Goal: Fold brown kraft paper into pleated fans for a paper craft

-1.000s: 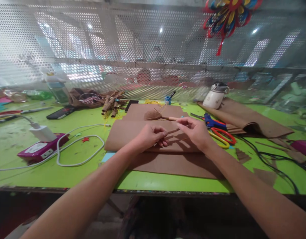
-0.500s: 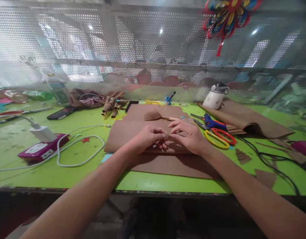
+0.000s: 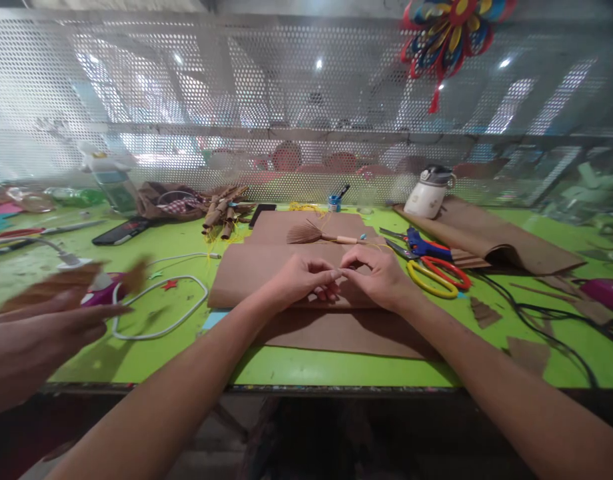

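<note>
My left hand [image 3: 306, 279] and my right hand [image 3: 374, 272] meet fingertip to fingertip over a folded sheet of brown paper [image 3: 251, 270]. Both are closed in a pinch, thumb against index finger. What lies between the fingertips is too small to make out. Just beyond my hands, a small brown paper brush [image 3: 306, 232] with a fringed fan end and a pale wrapped handle rests on the paper. To the right of my right hand lie scissors with yellow and red handles [image 3: 439, 277] and a blue-handled tool [image 3: 424, 243].
At left, another person's hand [image 3: 51, 327] holds a blurred brown object over a purple power strip [image 3: 104, 290]. A white cable [image 3: 161, 327] loops nearby. Rolled brown paper tubes [image 3: 219, 213] and a white flask [image 3: 426, 193] stand farther back. Black cords [image 3: 531, 313] run right.
Another person's hand has come in from the left with a brown object, partly covering the power strip. My hands stay pinched together, with the right fingers curled in more.
</note>
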Available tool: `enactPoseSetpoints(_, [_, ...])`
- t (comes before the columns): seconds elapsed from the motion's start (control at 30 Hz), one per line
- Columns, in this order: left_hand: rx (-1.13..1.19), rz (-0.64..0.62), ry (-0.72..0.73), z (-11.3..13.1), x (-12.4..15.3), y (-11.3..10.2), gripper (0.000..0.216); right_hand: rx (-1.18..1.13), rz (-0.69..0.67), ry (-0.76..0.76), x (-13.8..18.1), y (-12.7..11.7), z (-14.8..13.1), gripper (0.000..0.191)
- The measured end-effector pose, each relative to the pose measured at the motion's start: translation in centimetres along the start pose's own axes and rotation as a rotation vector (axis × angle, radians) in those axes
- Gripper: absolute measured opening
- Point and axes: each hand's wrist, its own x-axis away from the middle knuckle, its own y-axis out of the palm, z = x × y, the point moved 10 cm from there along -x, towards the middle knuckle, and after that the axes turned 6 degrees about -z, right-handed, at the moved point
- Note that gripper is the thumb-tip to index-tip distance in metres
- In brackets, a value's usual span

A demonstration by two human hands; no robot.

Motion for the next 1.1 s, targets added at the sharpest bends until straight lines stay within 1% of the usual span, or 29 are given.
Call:
enactPoseSetpoints(0.07, [-0.041, 0.013, -0.006, -0.3, -0.2, -0.2, 0.027, -0.005, 0.002, 0.026, 0.0, 0.0, 0.4, 0.005])
enactPoseSetpoints(0.13, [-0.052, 0.042, 0.002, -0.4, -0.3, -0.5, 0.023, -0.017, -0.010, 0.052, 0.0, 0.0, 0.9, 0.009])
enactPoseSetpoints(0.27, [-0.102, 0.088, 0.037, -0.1, -0.3, -0.5, 0.016, 0.034, -0.122, 0.087, 0.0, 0.4, 1.7, 0.011])
enactPoseSetpoints(0.33, [-0.165, 0.111, 0.047, 0.2, -0.2, -0.3, 0.017, 0.046, -0.166, 0.110, 0.1, 0.5, 2.0, 0.012])
enactPoseSetpoints(0.43, [-0.245, 0.131, 0.051, 0.5, -0.1, -0.2, 0.020, 0.032, -0.188, 0.137, 0.2, 0.5, 2.3, 0.012])
enactPoseSetpoints(0.57, [-0.319, 0.105, 0.053, 0.5, -0.1, 0.0, 0.021, 0.005, -0.194, 0.155, 0.3, 0.7, 2.7, 0.013])
enactPoseSetpoints(0.67, [-0.453, 0.103, 0.107, 0.9, -0.1, 0.4, 0.024, 0.013, -0.150, 0.127, 0.2, 0.3, 2.5, 0.014])
enactPoseSetpoints(0.77, [-0.740, 0.156, 0.246, 2.4, 0.6, 1.2, 0.023, 0.047, -0.034, 0.068, 0.1, -0.9, 1.8, 0.015])
enactPoseSetpoints(0.83, [-0.914, 0.183, 0.318, 3.2, 1.2, 2.1, 0.024, 0.048, 0.038, 0.072, 0.2, -1.6, 1.7, 0.016])
enactPoseSetpoints(0.87, [-0.966, 0.186, 0.330, 3.4, 1.4, 2.5, 0.025, 0.042, 0.063, 0.085, 0.3, -1.7, 1.9, 0.017])
enactPoseSetpoints(0.97, [-1.005, 0.107, 0.353, 3.6, 1.6, 3.5, 0.025, 0.022, 0.097, 0.140, 0.6, -1.7, 2.8, 0.019])
enactPoseSetpoints(1.1, [-0.944, -0.019, 0.379, 3.4, 1.7, 4.5, 0.025, -0.047, 0.069, 0.228, 0.9, -1.0, 4.6, 0.021])
